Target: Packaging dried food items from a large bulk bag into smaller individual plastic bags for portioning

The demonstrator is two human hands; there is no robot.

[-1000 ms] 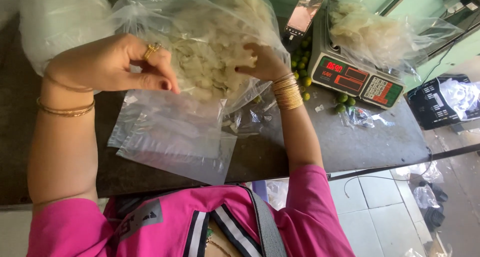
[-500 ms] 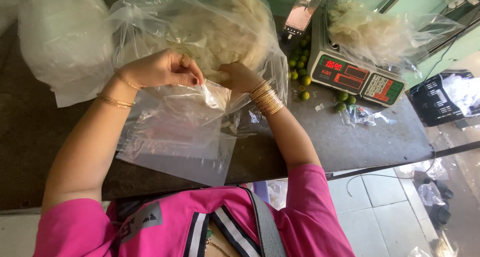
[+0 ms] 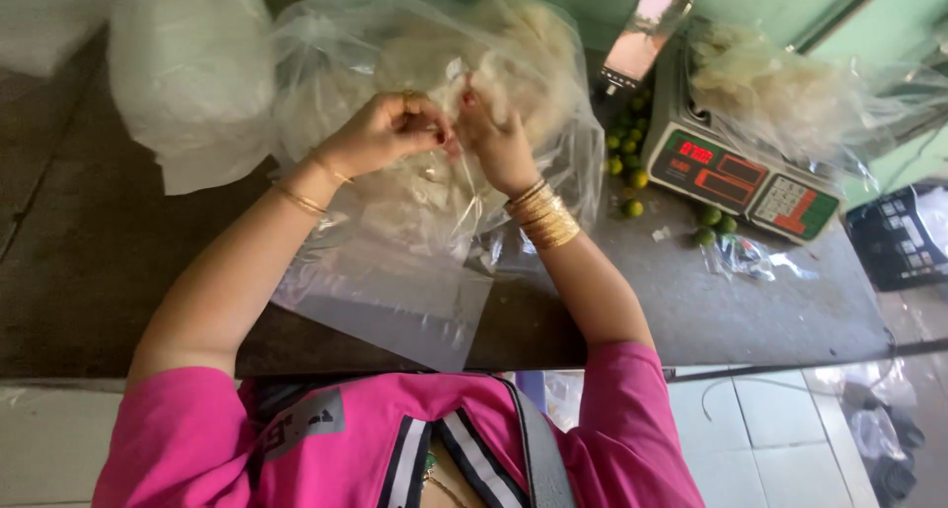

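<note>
Crinkled clear plastic bag (image 3: 434, 93), pinched

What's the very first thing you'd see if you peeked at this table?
The big clear plastic bag stuffed with pale flaky food, in the middle of the dark table. The left hand and right hand meet at its front, pinching the plastic. To the right sits a weighing scale carrying another filled bag, with small green limes beside it.
</note>
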